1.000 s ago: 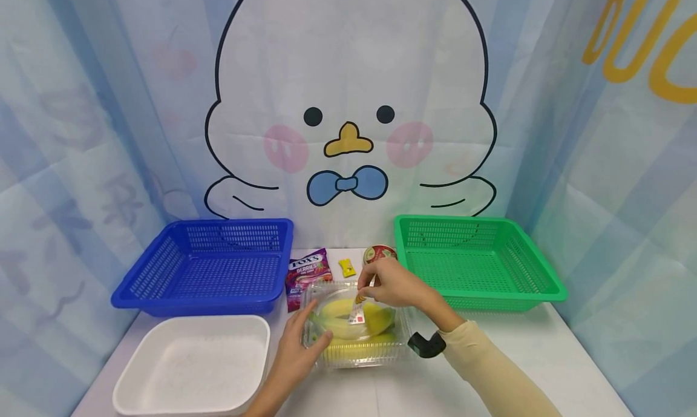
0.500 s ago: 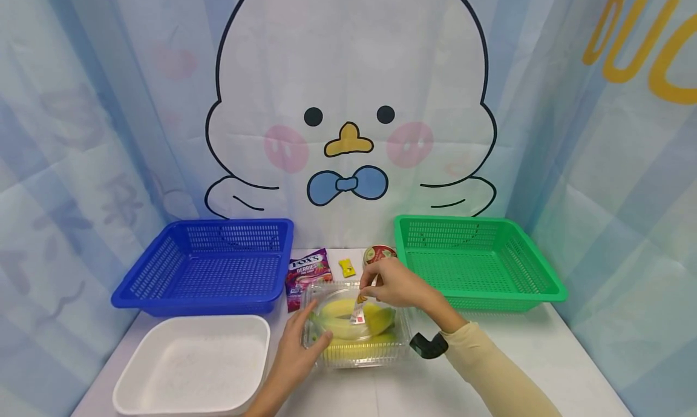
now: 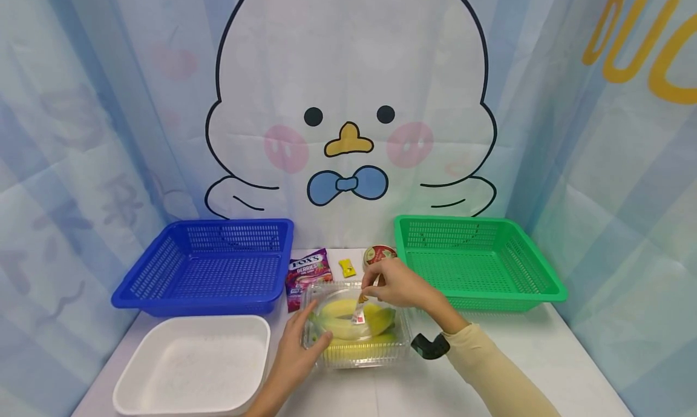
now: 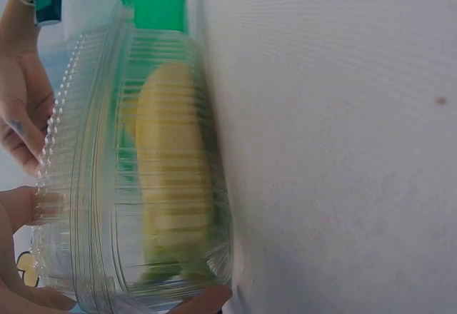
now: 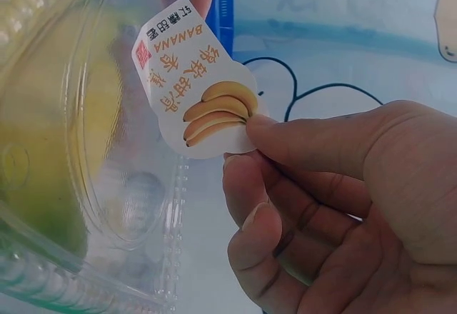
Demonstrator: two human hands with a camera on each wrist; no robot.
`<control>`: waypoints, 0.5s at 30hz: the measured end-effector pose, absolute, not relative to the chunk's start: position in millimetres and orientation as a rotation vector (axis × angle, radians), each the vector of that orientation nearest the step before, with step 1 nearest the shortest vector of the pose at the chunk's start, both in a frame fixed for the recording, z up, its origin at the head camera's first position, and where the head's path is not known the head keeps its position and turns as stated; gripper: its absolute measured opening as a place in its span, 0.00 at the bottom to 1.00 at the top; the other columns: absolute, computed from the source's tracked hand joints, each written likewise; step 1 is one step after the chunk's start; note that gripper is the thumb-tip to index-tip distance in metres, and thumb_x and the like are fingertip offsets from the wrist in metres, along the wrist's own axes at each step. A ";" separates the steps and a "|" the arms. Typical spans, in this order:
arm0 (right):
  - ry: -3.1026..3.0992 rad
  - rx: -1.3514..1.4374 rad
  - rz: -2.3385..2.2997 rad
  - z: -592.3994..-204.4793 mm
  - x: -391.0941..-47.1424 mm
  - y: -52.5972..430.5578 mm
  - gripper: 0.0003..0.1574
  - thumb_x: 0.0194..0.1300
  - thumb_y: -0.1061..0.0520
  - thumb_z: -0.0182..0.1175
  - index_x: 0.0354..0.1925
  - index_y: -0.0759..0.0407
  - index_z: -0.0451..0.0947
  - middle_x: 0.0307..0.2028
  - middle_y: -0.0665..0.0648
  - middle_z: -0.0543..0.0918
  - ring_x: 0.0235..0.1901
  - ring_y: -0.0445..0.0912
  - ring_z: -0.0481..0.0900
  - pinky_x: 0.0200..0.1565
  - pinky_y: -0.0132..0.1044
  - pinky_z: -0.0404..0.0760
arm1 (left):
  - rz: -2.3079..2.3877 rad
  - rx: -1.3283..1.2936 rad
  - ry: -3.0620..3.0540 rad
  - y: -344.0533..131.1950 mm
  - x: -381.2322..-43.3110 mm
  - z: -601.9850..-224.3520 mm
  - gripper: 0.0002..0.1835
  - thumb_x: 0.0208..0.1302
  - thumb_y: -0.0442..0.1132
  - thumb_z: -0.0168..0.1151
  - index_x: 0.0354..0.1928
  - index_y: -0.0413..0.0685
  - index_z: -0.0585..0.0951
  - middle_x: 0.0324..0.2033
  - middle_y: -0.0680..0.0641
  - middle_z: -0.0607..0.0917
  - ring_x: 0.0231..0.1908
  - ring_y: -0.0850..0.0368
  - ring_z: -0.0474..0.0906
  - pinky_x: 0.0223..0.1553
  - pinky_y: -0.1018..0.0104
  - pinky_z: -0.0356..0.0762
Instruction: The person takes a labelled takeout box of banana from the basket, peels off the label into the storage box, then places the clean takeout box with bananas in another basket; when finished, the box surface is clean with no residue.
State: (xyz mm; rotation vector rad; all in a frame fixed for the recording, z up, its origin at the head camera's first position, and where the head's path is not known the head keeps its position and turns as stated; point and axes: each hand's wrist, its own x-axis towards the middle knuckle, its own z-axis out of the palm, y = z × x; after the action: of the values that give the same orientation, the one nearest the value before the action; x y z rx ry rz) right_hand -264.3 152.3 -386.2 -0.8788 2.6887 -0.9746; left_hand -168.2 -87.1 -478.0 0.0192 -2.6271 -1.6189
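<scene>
A clear plastic clamshell box (image 3: 356,359) with yellow-green bananas (image 3: 343,327) inside sits mid-table, its lid shut. My left hand (image 3: 301,344) holds the box's left side, the thumb on the lid; in the left wrist view a fingertip (image 4: 207,300) shows low on the box wall. Over the lid, my right hand (image 3: 394,284) pinches one end of a paper label (image 5: 203,93) between thumb and bent index finger. Banana pictures and the word BANANA are printed on it. Its pinched end stands up off the lid, while its far end lies at the lid's top.
Behind the box are a purple FOX'S candy bag (image 3: 308,272), a small yellow packet (image 3: 346,267) and a round red tin (image 3: 379,253). A blue basket (image 3: 201,305) and white tray (image 3: 130,399) stand left, a green basket (image 3: 484,302) right.
My right hand has shifted slightly to the right with the label's pinched end, and the label has tilted with it. My left hand and the box have stayed put.
</scene>
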 end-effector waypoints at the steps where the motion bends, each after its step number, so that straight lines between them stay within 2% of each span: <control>1: 2.691 -0.876 -0.977 -386.1 -264.1 152.4 0.04 0.70 0.61 0.70 0.35 0.57 0.87 0.33 0.62 0.89 0.26 0.45 0.85 0.28 0.28 0.81 | -1.618 0.013 -2.622 -87.0 -168.1 -478.2 0.40 0.66 0.48 0.71 0.79 0.52 0.69 0.76 0.26 0.66 0.74 0.21 0.64 0.72 0.20 0.63; 7: 2.702 -0.867 -0.981 -386.0 -263.2 153.4 0.04 0.70 0.60 0.70 0.35 0.57 0.86 0.31 0.56 0.88 0.26 0.45 0.85 0.28 0.28 0.81 | -1.608 0.002 -2.612 -86.7 -167.7 -478.6 0.40 0.66 0.48 0.71 0.78 0.52 0.70 0.75 0.26 0.67 0.74 0.21 0.64 0.72 0.20 0.64; 15: 2.694 -0.844 -0.993 -386.4 -262.9 154.3 0.04 0.70 0.61 0.70 0.35 0.58 0.86 0.32 0.61 0.89 0.28 0.55 0.88 0.28 0.28 0.80 | -1.621 0.021 -2.604 -86.4 -167.3 -480.1 0.39 0.66 0.48 0.72 0.78 0.52 0.70 0.76 0.25 0.66 0.75 0.20 0.63 0.72 0.20 0.62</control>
State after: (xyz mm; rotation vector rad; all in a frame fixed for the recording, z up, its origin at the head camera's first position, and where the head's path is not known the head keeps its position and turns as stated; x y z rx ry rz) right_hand -262.9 154.3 -386.4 -0.8435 2.6936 -0.9934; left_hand -167.3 -86.4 -480.1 0.0209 -2.6042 -1.6212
